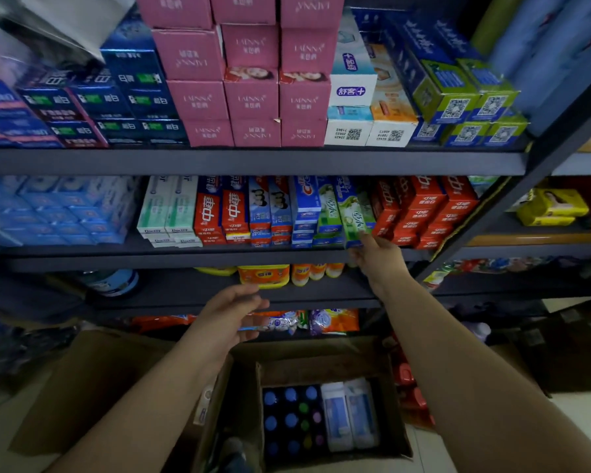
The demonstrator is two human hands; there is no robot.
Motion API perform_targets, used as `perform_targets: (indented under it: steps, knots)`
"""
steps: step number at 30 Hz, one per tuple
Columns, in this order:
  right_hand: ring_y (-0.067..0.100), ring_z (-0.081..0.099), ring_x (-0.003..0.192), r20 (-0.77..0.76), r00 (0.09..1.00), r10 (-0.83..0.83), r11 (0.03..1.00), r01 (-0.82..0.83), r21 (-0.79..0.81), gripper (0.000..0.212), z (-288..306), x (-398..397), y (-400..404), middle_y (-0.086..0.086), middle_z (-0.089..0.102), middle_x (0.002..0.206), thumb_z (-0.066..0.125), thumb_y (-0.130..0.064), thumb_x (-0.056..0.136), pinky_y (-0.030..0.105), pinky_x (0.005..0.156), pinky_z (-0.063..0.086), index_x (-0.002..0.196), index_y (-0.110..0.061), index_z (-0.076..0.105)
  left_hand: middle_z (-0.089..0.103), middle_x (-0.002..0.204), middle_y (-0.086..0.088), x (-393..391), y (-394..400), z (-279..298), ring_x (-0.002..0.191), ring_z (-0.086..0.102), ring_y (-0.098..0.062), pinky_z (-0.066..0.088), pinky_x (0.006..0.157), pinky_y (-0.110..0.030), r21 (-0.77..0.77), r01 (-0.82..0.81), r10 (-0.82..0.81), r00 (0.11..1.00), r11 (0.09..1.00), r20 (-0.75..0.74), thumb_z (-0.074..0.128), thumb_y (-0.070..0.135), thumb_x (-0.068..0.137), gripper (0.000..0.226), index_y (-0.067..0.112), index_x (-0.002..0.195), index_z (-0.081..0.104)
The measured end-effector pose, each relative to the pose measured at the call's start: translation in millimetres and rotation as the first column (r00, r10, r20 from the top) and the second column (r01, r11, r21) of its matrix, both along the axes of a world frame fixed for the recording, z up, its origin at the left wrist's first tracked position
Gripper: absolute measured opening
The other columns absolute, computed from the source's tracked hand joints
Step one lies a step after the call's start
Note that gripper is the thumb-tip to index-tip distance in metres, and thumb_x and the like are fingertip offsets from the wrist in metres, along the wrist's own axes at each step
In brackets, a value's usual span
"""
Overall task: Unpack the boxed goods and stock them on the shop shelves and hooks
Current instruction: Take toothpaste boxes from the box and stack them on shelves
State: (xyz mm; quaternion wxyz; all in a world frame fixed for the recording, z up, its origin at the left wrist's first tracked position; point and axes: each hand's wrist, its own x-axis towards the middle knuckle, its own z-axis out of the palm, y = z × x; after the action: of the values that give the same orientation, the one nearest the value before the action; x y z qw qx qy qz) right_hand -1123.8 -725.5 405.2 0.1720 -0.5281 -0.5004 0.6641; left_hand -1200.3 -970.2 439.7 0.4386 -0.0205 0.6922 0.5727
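Observation:
My right hand (pixel 377 256) reaches up to the middle shelf (pixel 185 256) and grips the near end of a green toothpaste box (pixel 354 218), which stands tilted among rows of toothpaste boxes. My left hand (pixel 229 310) hovers lower, in front of the shelf below, fingers relaxed and holding nothing. On the floor between my arms sits an open cardboard box (pixel 325 368) with dark bottles with coloured caps (pixel 292 421) and two pale blue-white packs (pixel 350 413) inside.
The top shelf carries pink boxes (pixel 253 93), blue boxes (pixel 116 100) and green-blue boxes (pixel 464 104). Red toothpaste boxes (pixel 420 209) stand right of my right hand. Yellow bottles (pixel 263 275) and snack bags (pixel 333 320) fill the lower shelves. A second shelf unit stands at the right.

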Motion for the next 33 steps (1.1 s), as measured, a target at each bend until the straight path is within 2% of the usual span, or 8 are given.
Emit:
perform_targets:
  steps: [5,10,13,15,18,22,30,33]
  knots:
    - [0.010,0.062,0.072,-0.028,0.997,-0.075,0.995,0.077,0.066,0.009,1,-13,7,0.004,0.064,0.093,0.056,-0.016,0.095,0.023,0.063,0.051,0.102,-0.023,0.055,0.071,0.102,-0.006,-1,-16,-1,0.090,0.068,-0.022,0.051,0.078,-0.035,-0.020,-0.035,0.035,0.999,0.999,-0.009,0.054,0.011,0.094,0.020,0.018,0.112,0.061]
    - [0.015,0.067,0.088,0.027,1.000,-0.006,0.996,0.004,0.089,0.035,4,-25,19,-0.005,0.060,0.082,0.051,-0.002,0.094,0.028,0.086,0.053,0.125,-0.017,0.057,0.072,0.101,-0.006,3,-28,-1,0.093,0.068,-0.024,0.051,0.080,-0.036,-0.033,-0.030,0.030,0.999,0.999,-0.011,0.053,0.013,0.095,0.020,0.020,0.111,0.062]
    - [0.020,0.063,0.104,0.062,0.996,0.063,0.994,-0.068,0.088,0.047,4,-22,20,0.006,0.065,0.110,0.053,-0.001,0.092,0.028,0.094,0.048,0.135,-0.017,0.050,0.072,0.101,-0.006,5,-36,-3,0.094,0.067,-0.024,0.051,0.085,-0.039,-0.042,-0.044,0.043,0.999,0.998,-0.009,0.052,0.012,0.095,0.020,0.021,0.109,0.062]
    - [0.023,0.059,0.109,0.041,0.997,0.071,0.990,-0.075,0.119,0.047,5,-14,11,0.012,0.059,0.125,0.048,-0.005,0.095,0.026,0.089,0.044,0.140,-0.017,0.044,0.073,0.099,-0.005,6,-42,-5,0.094,0.067,-0.024,0.051,0.085,-0.039,-0.041,-0.068,0.068,0.998,0.997,-0.003,0.053,0.012,0.094,0.019,0.021,0.108,0.062]
    - [0.017,0.056,0.084,0.129,0.991,0.046,0.945,-0.085,0.316,0.032,14,7,-23,0.002,0.060,0.103,0.045,-0.018,0.096,0.029,0.070,0.042,0.128,-0.024,0.049,0.071,0.101,-0.005,9,-54,-9,0.093,0.068,-0.024,0.052,0.081,-0.036,-0.075,-0.118,0.117,0.993,0.990,-0.020,0.056,0.012,0.093,0.020,0.020,0.109,0.062]
    - [0.009,0.055,0.073,0.131,0.976,0.176,0.884,-0.215,0.415,0.022,0,34,-82,-0.002,0.061,0.095,0.051,-0.021,0.095,0.027,0.066,0.041,0.117,-0.020,0.054,0.068,0.099,-0.007,19,-83,-18,0.082,0.064,-0.016,0.050,0.063,-0.021,-0.132,-0.201,0.193,0.978,0.971,-0.076,0.055,0.007,0.093,0.018,0.016,0.107,0.061]
    - [0.010,0.058,0.075,0.282,0.682,0.675,0.630,-0.732,0.261,0.021,-61,29,-195,-0.007,0.061,0.086,0.059,-0.019,0.093,0.022,0.065,0.041,0.113,-0.021,0.055,0.060,0.092,-0.011,62,-194,-61,0.072,0.057,-0.012,0.048,0.047,-0.014,-0.205,-0.559,0.568,0.823,0.803,-0.018,0.054,-0.003,0.090,0.015,0.007,0.100,0.057]
    - [0.014,0.060,0.081,0.320,0.534,0.783,0.505,-0.845,0.174,0.020,-79,19,-237,-0.002,0.064,0.095,0.058,-0.024,0.093,0.028,0.073,0.048,0.113,-0.023,0.054,0.062,0.093,-0.010,84,-240,-76,0.070,0.057,-0.015,0.045,0.057,-0.022,-0.266,-0.629,0.648,0.761,0.731,-0.019,0.056,-0.001,0.090,0.013,0.012,0.091,0.057]
